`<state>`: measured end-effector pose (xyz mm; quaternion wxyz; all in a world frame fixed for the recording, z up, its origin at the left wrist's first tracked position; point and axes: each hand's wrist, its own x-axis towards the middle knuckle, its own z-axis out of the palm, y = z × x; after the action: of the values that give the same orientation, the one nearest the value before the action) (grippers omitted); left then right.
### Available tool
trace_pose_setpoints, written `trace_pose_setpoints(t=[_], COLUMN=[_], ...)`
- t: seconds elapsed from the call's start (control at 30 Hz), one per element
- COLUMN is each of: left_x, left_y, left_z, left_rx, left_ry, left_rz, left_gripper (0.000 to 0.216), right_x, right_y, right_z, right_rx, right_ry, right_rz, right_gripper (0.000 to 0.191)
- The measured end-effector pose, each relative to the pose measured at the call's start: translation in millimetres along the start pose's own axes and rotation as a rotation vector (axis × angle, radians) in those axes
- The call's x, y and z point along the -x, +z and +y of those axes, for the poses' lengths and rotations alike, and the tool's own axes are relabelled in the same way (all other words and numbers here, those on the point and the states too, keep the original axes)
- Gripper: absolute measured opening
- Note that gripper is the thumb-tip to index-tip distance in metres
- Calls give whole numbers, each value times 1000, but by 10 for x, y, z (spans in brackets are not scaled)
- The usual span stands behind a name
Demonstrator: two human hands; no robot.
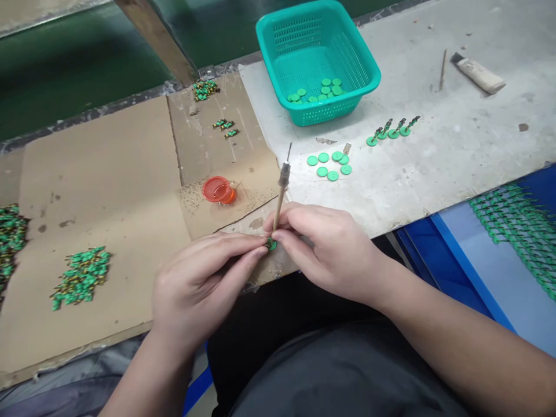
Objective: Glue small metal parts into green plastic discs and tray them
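At the table's front edge, my left hand [206, 278] pinches a small green-and-dark figure on a round green disc [273, 245]. Most of that piece is hidden by my fingertips. My right hand [332, 249] is closed close beside it, fingertips meeting the left ones. A wooden-handled needle tool [281, 194] stands up from the right fingers, its thin metal tip pointing away from the piece. Whether the right fingertips also touch the figure I cannot tell. Just beyond my hands lie a small red-orange cup [217, 190] and several loose green discs [332, 175].
A teal basket [321, 107] holds green discs. Several figures on discs [393, 133] stand to the right, near a squeezed tube [480, 74] and a thin stick [443, 69]. Piles of small figures [82, 275] lie on cardboard [117, 174]. Rows of green pieces [516, 231] fill a lower-right tray.
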<state>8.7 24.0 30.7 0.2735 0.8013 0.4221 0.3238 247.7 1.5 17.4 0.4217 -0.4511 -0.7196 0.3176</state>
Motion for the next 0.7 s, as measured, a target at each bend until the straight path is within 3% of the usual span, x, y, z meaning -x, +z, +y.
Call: trace_pose_setpoints(t=[0.7], left_x=[-10], left_y=[-5], left_z=[-69], left_rx=[-59], left_ry=[106], left_rz=[-21], left_gripper=[18], right_x=[16], right_y=[78], right_z=[-22], right_rx=[45], right_ry=[-62], right_rz=[57], right_gripper=[18])
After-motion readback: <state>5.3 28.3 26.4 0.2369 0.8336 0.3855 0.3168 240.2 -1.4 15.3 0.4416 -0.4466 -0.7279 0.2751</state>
